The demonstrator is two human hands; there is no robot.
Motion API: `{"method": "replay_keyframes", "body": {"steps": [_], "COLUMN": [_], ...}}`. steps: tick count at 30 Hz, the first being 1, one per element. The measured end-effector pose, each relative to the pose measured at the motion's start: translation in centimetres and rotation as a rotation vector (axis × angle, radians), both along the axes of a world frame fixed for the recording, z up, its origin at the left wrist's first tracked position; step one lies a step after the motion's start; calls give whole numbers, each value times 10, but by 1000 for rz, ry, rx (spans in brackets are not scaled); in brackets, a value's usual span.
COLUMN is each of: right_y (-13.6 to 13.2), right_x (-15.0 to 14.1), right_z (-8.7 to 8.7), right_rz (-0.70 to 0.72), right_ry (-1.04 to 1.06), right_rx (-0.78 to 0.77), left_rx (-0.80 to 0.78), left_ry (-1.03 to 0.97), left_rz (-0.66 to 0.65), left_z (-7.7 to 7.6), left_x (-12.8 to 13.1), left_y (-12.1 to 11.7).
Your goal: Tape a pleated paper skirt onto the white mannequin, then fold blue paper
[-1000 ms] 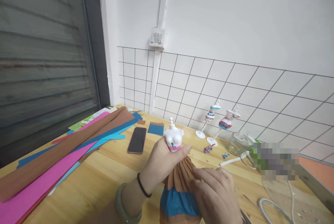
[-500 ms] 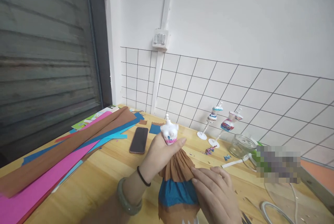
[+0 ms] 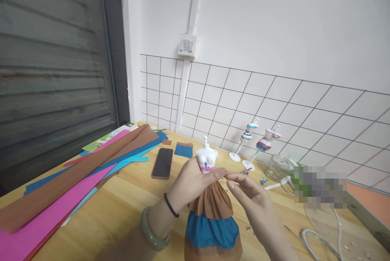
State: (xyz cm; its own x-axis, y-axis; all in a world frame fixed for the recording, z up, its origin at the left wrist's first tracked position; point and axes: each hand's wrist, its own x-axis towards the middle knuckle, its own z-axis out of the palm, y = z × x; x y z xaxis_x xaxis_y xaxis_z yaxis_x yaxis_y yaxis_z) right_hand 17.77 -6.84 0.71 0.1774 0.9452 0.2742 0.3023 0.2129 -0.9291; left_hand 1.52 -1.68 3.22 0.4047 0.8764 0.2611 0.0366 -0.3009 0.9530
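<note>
My left hand (image 3: 191,177) is wrapped round the waist of a small white mannequin (image 3: 207,157), which has pink and blue marks on its bust. Below the hand hangs its tiered crepe paper skirt (image 3: 212,230), a pleated brown layer over a blue one and a wider brown one. Beside the waist, my right hand (image 3: 251,198) has its fingers loosely bent and apart, with the fingertips at my left thumb. Nothing shows in the right hand. The mannequin stands upright, and the bottom of the skirt is cut off by the frame.
Folded brown, pink and blue crepe paper (image 3: 100,175) lies at left, near a phone (image 3: 162,163) and a blue paper piece (image 3: 183,149). Two more mannequins (image 3: 263,144) on stands and a clear jar (image 3: 280,167) are at back right. A white cable (image 3: 317,242) curls at right.
My right hand has left the skirt's pleats and risen to the waist beside my left thumb. The mannequin has shifted slightly right with my left hand still round it.
</note>
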Motion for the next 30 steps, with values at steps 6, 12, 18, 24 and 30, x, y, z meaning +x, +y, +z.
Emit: {"method": "replay_keyframes", "body": {"steps": [6,12,18,24,30], "right_y": [7,12,17,16,29], "right_x": [-8,-1,11,-18,6], "right_z": [1,-7,19,47,49], "right_rz": [322,302,186,242,125], "right_ry": [316,320,305,-28,14], "right_rx": [-180,-182,-170,-108,-124], "left_rx": [18,3,73,145,-73], "left_ry": [22,132,314,337,241], "left_rz": [-60,-9,110,99,-71], "left_z": [-3,-9,-7,-8,-10], "left_x": [4,3,9,11,-7], "left_y": [-5,-2,-10,-14,6]}}
